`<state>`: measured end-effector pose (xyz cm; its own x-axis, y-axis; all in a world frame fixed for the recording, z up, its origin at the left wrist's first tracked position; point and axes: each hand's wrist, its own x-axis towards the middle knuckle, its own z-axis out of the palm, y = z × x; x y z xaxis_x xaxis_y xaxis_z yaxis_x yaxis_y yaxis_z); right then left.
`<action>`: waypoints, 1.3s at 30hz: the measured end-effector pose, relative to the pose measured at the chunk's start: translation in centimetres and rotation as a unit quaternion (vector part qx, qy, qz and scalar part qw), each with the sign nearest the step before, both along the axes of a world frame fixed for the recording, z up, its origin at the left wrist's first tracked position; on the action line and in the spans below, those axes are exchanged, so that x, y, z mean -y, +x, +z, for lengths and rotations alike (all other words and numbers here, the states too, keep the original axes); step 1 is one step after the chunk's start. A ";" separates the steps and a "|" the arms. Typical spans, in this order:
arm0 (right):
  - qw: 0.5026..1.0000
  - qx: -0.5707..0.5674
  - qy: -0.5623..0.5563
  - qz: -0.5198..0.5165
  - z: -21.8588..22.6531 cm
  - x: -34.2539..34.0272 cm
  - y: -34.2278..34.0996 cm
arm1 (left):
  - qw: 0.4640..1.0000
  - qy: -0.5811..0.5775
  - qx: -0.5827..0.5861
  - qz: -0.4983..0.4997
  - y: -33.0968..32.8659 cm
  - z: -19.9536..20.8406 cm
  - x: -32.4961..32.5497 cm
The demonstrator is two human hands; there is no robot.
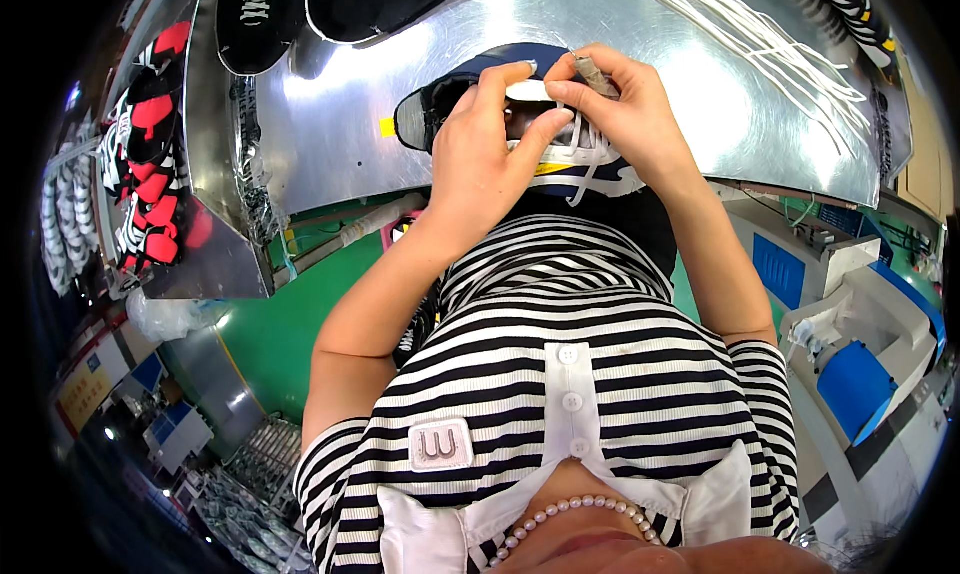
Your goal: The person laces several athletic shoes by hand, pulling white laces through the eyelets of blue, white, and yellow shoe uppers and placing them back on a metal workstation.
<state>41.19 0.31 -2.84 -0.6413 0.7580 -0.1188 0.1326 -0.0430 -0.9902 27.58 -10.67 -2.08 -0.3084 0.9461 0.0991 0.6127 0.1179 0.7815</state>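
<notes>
A dark navy shoe point(425, 114) with a grey heel lies sideways on the metal bench in front of me, its white laces point(590, 156) hanging loose toward my body. My left hand point(490, 139) is curled over the shoe's opening, with thumb and forefinger bent round it. Between the hands shows a white piece point(528, 91), perhaps the tongue's top edge. My right hand point(628, 104) pinches the end of this piece between thumb and forefinger. A wrap of tape point(594, 77) covers one right finger. The fingers hide part of the shoe.
The shiny metal bench point(330, 139) carries black shoes point(375, 4) at the far left and a bunch of white laces point(760, 49) at the far right. Red, black and white shoe parts point(150, 174) are stacked at left. A grey and blue machine point(850, 374) stands at right.
</notes>
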 end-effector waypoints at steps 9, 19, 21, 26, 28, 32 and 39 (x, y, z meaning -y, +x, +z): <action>0.997 0.017 0.052 -0.053 1.8 1.2 2.3 | 0.989 0.052 -0.087 0.107 1.3 -0.7 -0.6; 0.949 0.136 0.285 0.023 0.9 1.3 3.0 | 0.990 0.063 -0.106 0.075 1.4 -0.6 -0.3; 0.936 0.154 0.317 0.022 1.0 1.5 2.1 | 0.988 0.085 -0.123 0.049 1.7 -0.6 0.0; 0.896 0.258 0.352 0.080 2.1 1.7 -0.4 | 0.979 0.147 -0.143 0.003 1.5 -1.0 0.2; 0.909 0.228 0.335 0.095 2.9 0.9 1.0 | 0.991 0.126 -0.030 0.041 1.5 -1.3 0.3; 0.942 0.198 0.271 -0.003 4.3 1.0 5.4 | 0.986 0.100 0.104 0.077 0.9 -1.2 -0.2; 0.900 0.229 0.342 -0.147 -0.7 0.5 5.6 | 0.959 0.006 0.283 0.019 -0.9 0.5 -0.9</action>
<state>46.82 -0.22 -3.50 -0.4045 0.8827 0.2392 0.6149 0.4562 -0.6432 26.71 -9.82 -1.55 -0.3501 0.9330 -0.0829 0.0854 0.1199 0.9891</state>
